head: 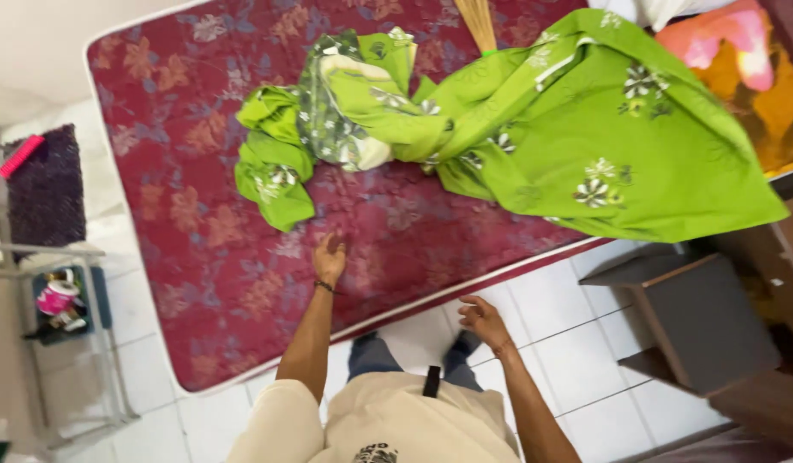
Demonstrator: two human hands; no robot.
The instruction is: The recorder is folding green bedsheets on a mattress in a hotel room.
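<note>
Nearest you, your right hand (485,321) hangs over the white tiled floor (551,343) just off the mattress edge, fingers loosely curled and holding nothing. Your left hand (330,257) reaches further, lying flat on the dark red flowered mattress (199,257) with its fingers spread, empty; a dark band circles that wrist. Just beyond its fingertips lies the green flowered sheet (585,137), its bunched end near your left hand and the rest spreading wide to the right, where it droops over the mattress edge. A bundle of thin tan sticks (480,21), perhaps a broom, pokes in at the far side above the sheet. To your right a grey stool (705,317) stands on the floor. At your left a metal rack (62,291) holds small items, with a purple mat (45,193) beyond it.
</note>
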